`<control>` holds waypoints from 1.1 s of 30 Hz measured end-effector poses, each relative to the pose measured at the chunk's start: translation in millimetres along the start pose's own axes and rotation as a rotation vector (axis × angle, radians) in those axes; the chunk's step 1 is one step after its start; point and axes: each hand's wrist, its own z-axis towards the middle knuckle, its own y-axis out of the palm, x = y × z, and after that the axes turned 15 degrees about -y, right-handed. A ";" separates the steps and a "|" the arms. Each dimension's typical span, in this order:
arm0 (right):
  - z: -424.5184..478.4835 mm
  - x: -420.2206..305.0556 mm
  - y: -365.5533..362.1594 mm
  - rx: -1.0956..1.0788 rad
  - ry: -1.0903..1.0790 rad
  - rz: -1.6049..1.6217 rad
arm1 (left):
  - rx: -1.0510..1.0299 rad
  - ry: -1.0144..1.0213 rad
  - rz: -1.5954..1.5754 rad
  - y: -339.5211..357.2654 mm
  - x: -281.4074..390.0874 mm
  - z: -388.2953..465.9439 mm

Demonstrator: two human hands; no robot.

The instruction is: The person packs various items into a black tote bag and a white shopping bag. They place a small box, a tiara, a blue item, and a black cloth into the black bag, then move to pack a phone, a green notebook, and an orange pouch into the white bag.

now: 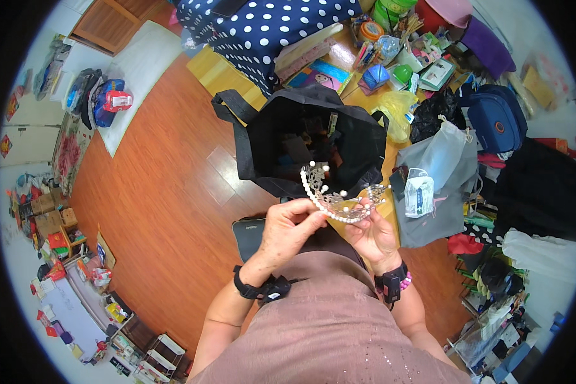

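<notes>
A silver tiara edged with white pearl beads is held between my two hands, in front of my body. My left hand pinches its beaded band at the lower left. At the band's right end, the fingers of my right hand grip it. Just beyond the tiara stands a black fabric bag with its mouth wide open; several small items lie in its dark inside, too dim to name. One bag handle sticks out to the left. The tiara's upper points overlap the bag's near edge in this view.
The wooden table bears a grey drawstring pouch, a packaged face mask, a yellow plastic bag, a blue bag and craft supplies. A polka-dot cloth hangs at the far side. A dark case lies near my left wrist.
</notes>
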 end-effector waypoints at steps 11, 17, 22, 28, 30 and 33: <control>5.1 -52.3 22.3 -0.100 -0.399 -0.908 | 0.397 0.084 1.236 -26.7 -10.1 18.8; 35.9 -48.7 42.7 -0.171 -0.483 -1.256 | 0.387 0.227 1.209 -41.2 -26.2 27.5; 87.5 -40.5 55.1 -0.313 -0.395 -1.435 | 0.382 0.371 1.084 -42.7 -24.2 7.6; 155.2 -20.2 68.3 -0.497 -0.348 -1.987 | 0.430 0.427 1.036 -50.7 -20.4 -7.5; 171.8 -13.1 70.3 -0.581 -0.426 -2.258 | 0.417 0.434 1.024 -50.8 -19.6 -11.6; 173.9 5.9 69.8 -0.659 -0.867 -2.365 | 0.416 0.433 1.005 -53.0 -23.2 -16.0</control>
